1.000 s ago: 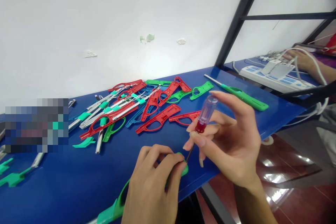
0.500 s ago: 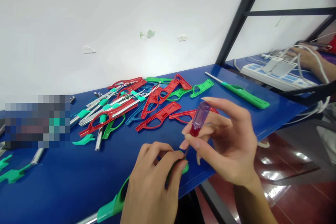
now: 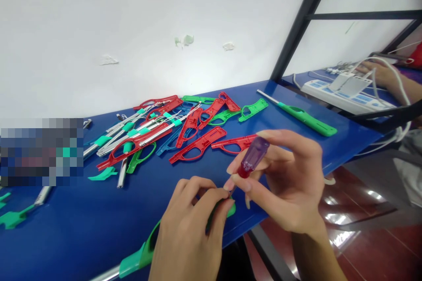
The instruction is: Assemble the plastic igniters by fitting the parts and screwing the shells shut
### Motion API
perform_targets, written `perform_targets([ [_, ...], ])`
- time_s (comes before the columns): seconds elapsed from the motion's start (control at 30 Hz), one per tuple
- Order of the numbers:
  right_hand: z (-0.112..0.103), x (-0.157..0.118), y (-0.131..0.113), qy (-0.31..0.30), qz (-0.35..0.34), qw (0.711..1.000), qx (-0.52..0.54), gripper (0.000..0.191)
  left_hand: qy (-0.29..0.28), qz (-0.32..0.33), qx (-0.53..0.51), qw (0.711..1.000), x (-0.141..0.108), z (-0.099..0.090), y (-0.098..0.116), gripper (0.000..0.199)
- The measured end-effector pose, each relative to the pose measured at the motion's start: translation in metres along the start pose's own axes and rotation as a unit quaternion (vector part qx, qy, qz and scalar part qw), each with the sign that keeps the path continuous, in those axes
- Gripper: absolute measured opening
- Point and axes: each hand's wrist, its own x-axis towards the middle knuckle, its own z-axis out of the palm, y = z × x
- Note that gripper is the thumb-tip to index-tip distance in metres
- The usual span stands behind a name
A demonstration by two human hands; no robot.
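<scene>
My left hand [image 3: 193,228] is wrapped over a green lighter [image 3: 133,264] with a silver metal tube, near the table's front edge. The lighter's rounded end shows past my fingertips. Between the thumb and fingers of my right hand [image 3: 286,180] is a small screwdriver [image 3: 253,156] with a clear purple and red handle. Its thin shaft points down at the lighter's end, beside my left fingertips. The tip is hidden there.
Red, green and blue handle shells [image 3: 198,145] and metal tubes lie piled near the wall. Another green lighter [image 3: 308,120] rests at the back right. Beyond the black frame are a white power strip [image 3: 346,96] and another person's hand [image 3: 379,73].
The screwdriver's handle has tilted further to the right and dropped a little, along with my right fingers. My left hand has stayed almost in place on the lighter.
</scene>
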Motion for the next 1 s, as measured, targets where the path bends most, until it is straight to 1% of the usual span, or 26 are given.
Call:
perform_targets([
  [0.1, 0.0006, -0.0004, 0.0007, 0.002, -0.015, 1.000, -0.001, 0.081, -0.002, -0.001, -0.004, 1.000, 0.0006, -0.0002, 0.0006, 0.018],
  [0.3, 0.0021, -0.0048, -0.0048, 0.040, 0.017, 0.999, 0.001, 0.080, -0.025, -0.017, -0.010, 0.999, -0.0017, -0.0001, -0.0021, 0.018],
  [0.37, 0.0027, -0.0055, -0.0064, 0.048, 0.017, 0.999, -0.006, 0.079, -0.027, -0.019, -0.010, 0.999, -0.0021, 0.0001, -0.0026, 0.018],
  [0.47, 0.0035, -0.0055, -0.0064, 0.038, 0.007, 0.999, -0.013, 0.079, -0.019, -0.012, -0.006, 1.000, -0.0013, 0.0000, -0.0029, 0.019],
  [0.6, 0.0034, -0.0045, -0.0039, 0.029, -0.002, 0.999, -0.022, 0.077, -0.033, 0.004, 0.000, 0.999, 0.0003, -0.0002, -0.0030, 0.021],
  [0.83, 0.0012, -0.0056, -0.0008, 0.023, -0.010, 0.999, -0.035, 0.080, -0.016, -0.003, -0.004, 1.000, 0.0011, -0.0002, -0.0009, 0.025],
  [1.0, 0.0011, -0.0059, -0.0011, 0.027, -0.007, 0.999, -0.032, 0.080, -0.042, -0.014, -0.007, 0.999, 0.0016, -0.0054, 0.0003, 0.027],
])
